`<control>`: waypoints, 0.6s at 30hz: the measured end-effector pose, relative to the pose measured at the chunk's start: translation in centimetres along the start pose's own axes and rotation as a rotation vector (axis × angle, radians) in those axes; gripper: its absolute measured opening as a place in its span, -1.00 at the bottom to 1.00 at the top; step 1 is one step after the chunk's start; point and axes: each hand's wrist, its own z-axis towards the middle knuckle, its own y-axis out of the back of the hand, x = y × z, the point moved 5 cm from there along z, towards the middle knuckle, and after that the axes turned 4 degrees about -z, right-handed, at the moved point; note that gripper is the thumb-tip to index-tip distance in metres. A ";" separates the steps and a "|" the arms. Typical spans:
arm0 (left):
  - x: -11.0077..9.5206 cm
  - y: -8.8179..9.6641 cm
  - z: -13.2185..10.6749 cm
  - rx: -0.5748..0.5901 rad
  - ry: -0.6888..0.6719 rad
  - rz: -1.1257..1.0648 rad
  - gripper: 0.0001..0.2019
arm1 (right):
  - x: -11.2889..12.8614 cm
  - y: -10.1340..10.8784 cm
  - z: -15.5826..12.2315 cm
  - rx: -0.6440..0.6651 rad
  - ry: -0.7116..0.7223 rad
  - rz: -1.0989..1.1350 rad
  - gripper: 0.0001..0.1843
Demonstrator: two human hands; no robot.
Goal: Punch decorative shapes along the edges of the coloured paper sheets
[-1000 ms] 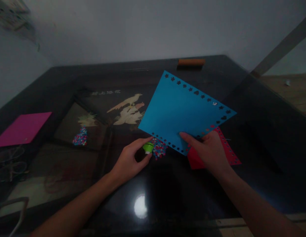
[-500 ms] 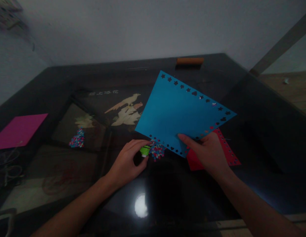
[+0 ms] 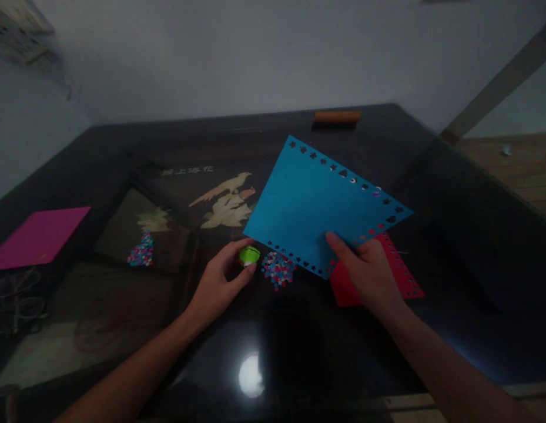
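Left hand [image 3: 220, 276] curled, thumb and fingers closed round a small green-and-white object [image 3: 249, 254], just left of a loose confetti heap [image 3: 278, 269] on the dark glossy table [image 3: 458, 341]; cannot tell whether its fingertips touch the blue sheet [image 3: 317, 200] beside them. Right hand [image 3: 372, 270] pinches that sheet at its lower right edge, thumb on top, small shaped holes along three edges, with a red sheet [image 3: 347, 289] lying partly beneath. Farther left, a second confetti pile [image 3: 141, 251] and a pink sheet [image 3: 41, 238]; brown cylinder [image 3: 337, 117] near the table's back edge.
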 end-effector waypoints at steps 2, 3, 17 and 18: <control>0.3 0.0 0.1 0.000 0.051 -0.093 -0.64 | 0.0 0.0 0.1 -0.006 0.007 -0.020 -0.71; 0.3 0.0 0.1 0.002 0.066 -0.135 -0.64 | 0.0 0.0 0.1 -0.005 0.012 -0.027 -0.71; 0.9 0.3 1.0 -0.047 0.091 -0.195 -0.58 | -0.5 -0.7 0.6 0.037 -0.055 0.257 -0.66; 0.8 0.3 1.1 -0.038 0.080 -0.178 -0.57 | -0.3 -0.4 0.7 0.033 -0.062 0.274 -0.66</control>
